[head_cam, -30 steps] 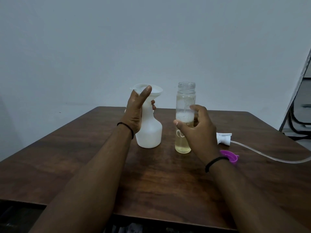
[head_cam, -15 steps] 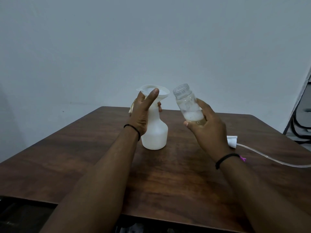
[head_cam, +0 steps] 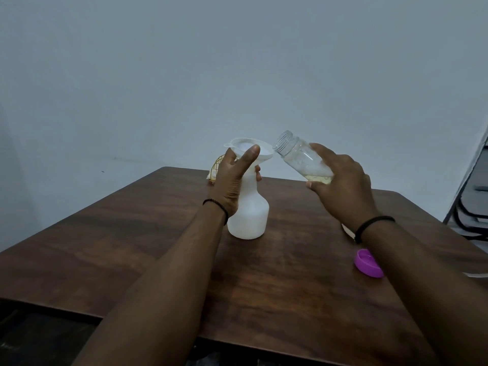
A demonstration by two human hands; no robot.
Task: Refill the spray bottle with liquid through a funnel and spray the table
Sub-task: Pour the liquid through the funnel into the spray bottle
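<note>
Within the last second the right hand (head_cam: 340,186), fingers wrapped around the clear jar (head_cam: 301,159), had lifted it off the table (head_cam: 132,247) and tipped its mouth toward the funnel (head_cam: 250,150) in the white spray bottle (head_cam: 249,207) at frame centre, neck clasped by the left hand (head_cam: 232,180), so pouring looked imminent.

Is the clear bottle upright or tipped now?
Tipped: the clear bottle, in the right hand, leans its open mouth toward the funnel.

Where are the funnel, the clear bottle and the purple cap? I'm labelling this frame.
funnel (head_cam: 265,152): head view, on its right rim, above the white spray bottle.
clear bottle (head_cam: 298,151): head view, on its tilted wall near the neck.
purple cap (head_cam: 365,262): head view, on its top, lying on the table.
</note>
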